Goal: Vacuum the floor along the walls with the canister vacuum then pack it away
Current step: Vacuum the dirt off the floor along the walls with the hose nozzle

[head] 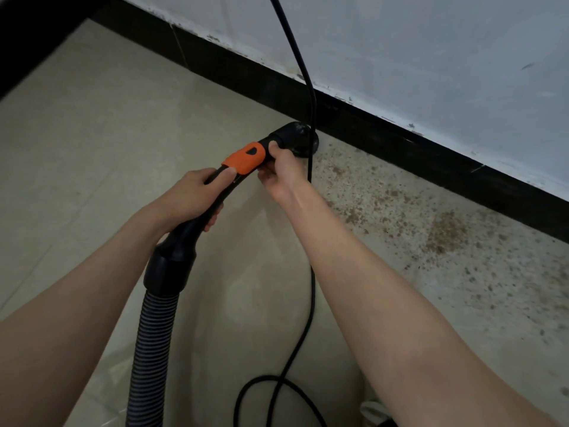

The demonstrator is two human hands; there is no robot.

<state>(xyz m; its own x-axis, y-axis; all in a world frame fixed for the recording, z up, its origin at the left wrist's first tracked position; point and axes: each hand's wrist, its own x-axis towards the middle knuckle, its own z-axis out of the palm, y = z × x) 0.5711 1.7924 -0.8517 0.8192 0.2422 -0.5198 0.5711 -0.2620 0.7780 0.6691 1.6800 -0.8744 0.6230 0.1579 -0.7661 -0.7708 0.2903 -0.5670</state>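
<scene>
A black vacuum hose handle (197,223) with an orange slider (244,158) runs from the ribbed grey hose (152,349) at lower left up to a round black brush nozzle (297,138) set on the floor against the black skirting. My left hand (192,195) grips the handle just below the orange part. My right hand (278,171) holds the tube just past the orange slider, thumb on the joint with the nozzle. The canister is out of view.
A black power cord (309,87) hangs down from the top, passes the nozzle and loops on the floor (271,389). Brown dirt specks (443,232) cover the tiles to the right along the black skirting (431,155). The white wall (400,50) is scuffed.
</scene>
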